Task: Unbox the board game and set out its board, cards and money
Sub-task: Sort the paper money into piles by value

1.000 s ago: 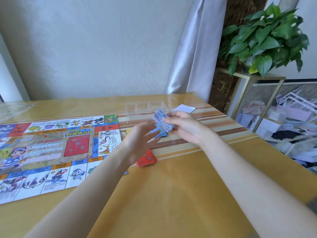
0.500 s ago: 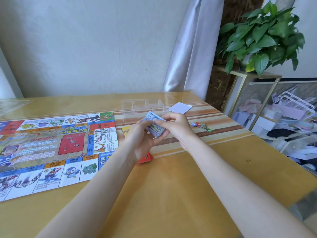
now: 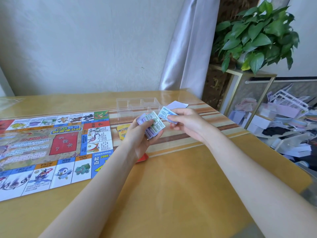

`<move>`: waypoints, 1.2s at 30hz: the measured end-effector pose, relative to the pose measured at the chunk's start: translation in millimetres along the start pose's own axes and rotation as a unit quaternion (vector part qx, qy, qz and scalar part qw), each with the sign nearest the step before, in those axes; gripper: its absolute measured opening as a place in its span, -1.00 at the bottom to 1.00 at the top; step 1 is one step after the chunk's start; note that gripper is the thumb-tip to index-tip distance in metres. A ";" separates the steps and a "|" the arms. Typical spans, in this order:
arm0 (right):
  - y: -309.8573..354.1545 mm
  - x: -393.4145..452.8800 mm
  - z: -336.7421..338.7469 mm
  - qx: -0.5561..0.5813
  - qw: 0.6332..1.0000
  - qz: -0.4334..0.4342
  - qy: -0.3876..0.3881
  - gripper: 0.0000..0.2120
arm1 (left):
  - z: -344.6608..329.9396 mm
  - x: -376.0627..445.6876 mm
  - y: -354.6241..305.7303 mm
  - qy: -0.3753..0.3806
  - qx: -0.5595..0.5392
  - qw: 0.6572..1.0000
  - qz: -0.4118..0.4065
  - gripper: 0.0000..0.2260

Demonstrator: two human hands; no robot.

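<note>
The colourful game board lies unfolded on the left of the wooden table. My left hand grips a stack of play money, green and purple notes showing. Just right of it, my right hand pinches a few blue notes, held apart from the stack. A yellow card pile lies beside the board behind my left hand. A red card pile peeks out under my left wrist.
A clear plastic tray with compartments stands behind my hands, and a white card lies to its right. A striped runner crosses the table. A potted plant on a shelf and cluttered racks stand past the table's right edge.
My left hand came up and took hold of the money stack. My right hand then drew the blue notes off to the right, splitting the bundle in two.
</note>
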State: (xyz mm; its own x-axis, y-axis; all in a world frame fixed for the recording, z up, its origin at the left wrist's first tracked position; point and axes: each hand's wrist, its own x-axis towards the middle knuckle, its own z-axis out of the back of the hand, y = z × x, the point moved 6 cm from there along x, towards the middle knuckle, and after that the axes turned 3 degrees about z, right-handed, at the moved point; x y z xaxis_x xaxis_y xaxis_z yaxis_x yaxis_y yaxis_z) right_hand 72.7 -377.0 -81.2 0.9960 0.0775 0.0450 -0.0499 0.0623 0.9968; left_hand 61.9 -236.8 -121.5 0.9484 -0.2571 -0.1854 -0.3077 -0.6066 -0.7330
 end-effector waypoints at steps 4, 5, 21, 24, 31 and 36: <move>-5.1 1.5 35.4 -0.202 0.976 -0.039 -0.065 -0.84 | 5.2 0.6 -0.8 -0.015 0.051 0.999 0.010 -0.81; -5.9 0.6 42.0 -0.253 0.964 -0.045 -0.067 -0.85 | 4.8 0.1 2.1 -0.018 0.066 0.997 0.019 -0.83; -23.5 -2.2 56.8 -0.463 0.875 -0.041 -0.135 -0.59 | -4.5 -0.8 16.9 -0.013 0.094 0.995 0.043 -0.85; 0.4 0.8 34.3 -0.319 0.944 0.005 -0.083 -0.65 | -10.2 -0.8 16.7 -0.006 0.094 0.995 0.042 -0.85; 12.4 -6.9 -4.8 -0.163 0.986 -0.007 0.039 -0.87 | -26.7 -8.5 11.4 0.058 -0.025 0.998 0.027 -0.90; 1.3 -14.0 6.9 -0.074 0.997 -0.018 0.018 -0.87 | -30.5 -10.9 15.5 0.079 -0.025 0.996 0.035 -0.87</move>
State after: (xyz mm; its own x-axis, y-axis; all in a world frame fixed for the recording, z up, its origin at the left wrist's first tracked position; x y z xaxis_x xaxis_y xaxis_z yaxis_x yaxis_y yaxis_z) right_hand 59.2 -384.9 -80.1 0.9940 0.1091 0.0048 -0.0279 0.2111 0.9771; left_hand 44.5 -266.3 -110.8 0.9019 -0.4126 -0.1280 -0.3804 -0.6180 -0.6880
